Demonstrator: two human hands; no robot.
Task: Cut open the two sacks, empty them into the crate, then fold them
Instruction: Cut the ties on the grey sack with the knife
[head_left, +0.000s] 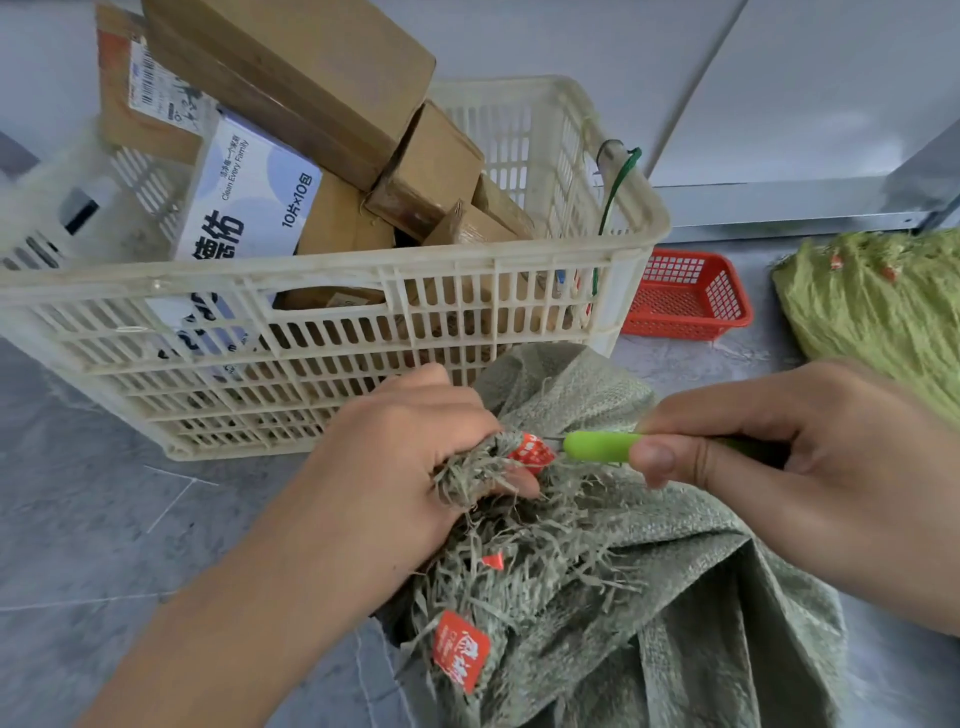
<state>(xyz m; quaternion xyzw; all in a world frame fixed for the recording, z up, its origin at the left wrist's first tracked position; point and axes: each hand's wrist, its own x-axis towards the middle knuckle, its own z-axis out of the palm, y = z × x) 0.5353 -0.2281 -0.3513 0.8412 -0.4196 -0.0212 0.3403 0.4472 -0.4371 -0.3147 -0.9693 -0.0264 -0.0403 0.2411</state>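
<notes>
Sack of grey-green woven plastic (675, 597) lies crumpled on the grey floor (104, 519), closest to the viewer, its frayed mouth bunched and carrying red printed seals, one large seal (461, 652) at the near edge. Just beyond, the left hand (395, 467) is clenched around a tuft of the frayed mouth, fingers curled into the loose strands beside a smaller red seal (531, 453). The right hand (810, 467) is closed around a slim cutting tool with a bright green handle (597, 447), thumb and fingers pinching it, its tip pointed at that seal; the blade is too small to make out. Behind the hands stands a cream slatted plastic crate (332, 270), already heaped with brown cardboard boxes (291, 67) and a white tissue pack (249, 197). Farther right sit a small red mesh basket (685, 299) and a second, brighter green woven sack (883, 312). The tool tip sits very close to the left fingers, so a slip on the tough weave could nick them or slash the cloth instead of the closure. With the crate this full, tipped contents could spill over its rim.
</notes>
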